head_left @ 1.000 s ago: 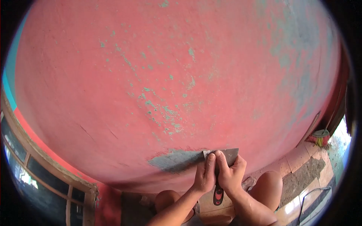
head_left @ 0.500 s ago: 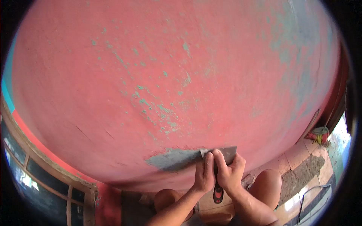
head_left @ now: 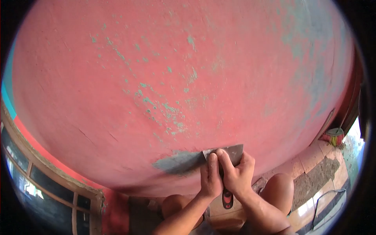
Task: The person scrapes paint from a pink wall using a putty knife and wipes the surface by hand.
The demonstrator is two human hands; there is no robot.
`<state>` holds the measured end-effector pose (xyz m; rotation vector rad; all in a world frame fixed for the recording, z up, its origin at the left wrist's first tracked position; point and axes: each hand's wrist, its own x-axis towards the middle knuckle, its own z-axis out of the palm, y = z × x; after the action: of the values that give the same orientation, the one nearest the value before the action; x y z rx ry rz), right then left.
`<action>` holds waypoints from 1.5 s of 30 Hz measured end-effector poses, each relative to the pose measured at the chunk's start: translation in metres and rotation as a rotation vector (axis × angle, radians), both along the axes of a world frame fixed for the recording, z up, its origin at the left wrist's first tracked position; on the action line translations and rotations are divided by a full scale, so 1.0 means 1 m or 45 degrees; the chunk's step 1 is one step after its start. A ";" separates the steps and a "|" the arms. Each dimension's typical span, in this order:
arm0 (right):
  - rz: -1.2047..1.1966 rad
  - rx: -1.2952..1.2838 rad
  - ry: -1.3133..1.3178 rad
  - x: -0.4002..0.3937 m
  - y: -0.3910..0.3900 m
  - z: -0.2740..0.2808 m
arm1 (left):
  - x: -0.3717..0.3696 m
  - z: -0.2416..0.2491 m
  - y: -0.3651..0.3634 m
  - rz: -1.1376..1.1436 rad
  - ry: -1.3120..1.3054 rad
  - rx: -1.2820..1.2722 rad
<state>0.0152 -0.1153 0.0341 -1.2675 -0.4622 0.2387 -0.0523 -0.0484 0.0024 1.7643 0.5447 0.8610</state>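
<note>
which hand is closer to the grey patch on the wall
Left. The left hand is just right of the grey patch; the right hand is farther right, both gripping the scraper.

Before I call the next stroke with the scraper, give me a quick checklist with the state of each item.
1. Two-handed hold: ok. The left hand and right hand grip the scraper, thumbs side by side.
2. Blade beside the grey patch: ok. Its left corner is at the patch's right end.
3. Blade edge flat on the wall: cannot tell from this angle.
4. Wall colour even above the blade: not ok. Green flecks show amid the red.
5. Broom out of the blade's way: ok, it is off at the far right.
6. Floor even beside the right knee: not ok. A rough strip interrupts the tiles.
</note>
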 end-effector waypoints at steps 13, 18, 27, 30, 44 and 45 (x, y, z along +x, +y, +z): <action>-0.043 0.099 0.048 -0.005 0.003 -0.005 | 0.010 -0.001 0.002 -0.090 -0.199 -0.025; 0.095 0.033 0.002 0.005 0.002 0.016 | -0.005 0.019 0.003 -0.061 0.038 -0.143; 0.067 0.025 0.017 0.003 0.003 0.013 | 0.004 0.007 0.011 -0.177 -0.210 -0.207; -0.036 0.090 -0.053 -0.002 0.008 -0.001 | 0.004 0.006 0.013 -0.198 -0.177 -0.173; -0.019 0.187 0.587 0.042 -0.044 -0.024 | -0.062 0.032 0.026 0.521 -0.257 1.194; 0.012 0.188 0.579 0.043 -0.045 -0.028 | -0.062 0.035 0.036 0.596 -0.248 1.299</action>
<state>0.0586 -0.1607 0.0065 -1.0272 -0.0922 0.4794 -0.1139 -0.0126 0.0375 2.4420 0.4106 1.8448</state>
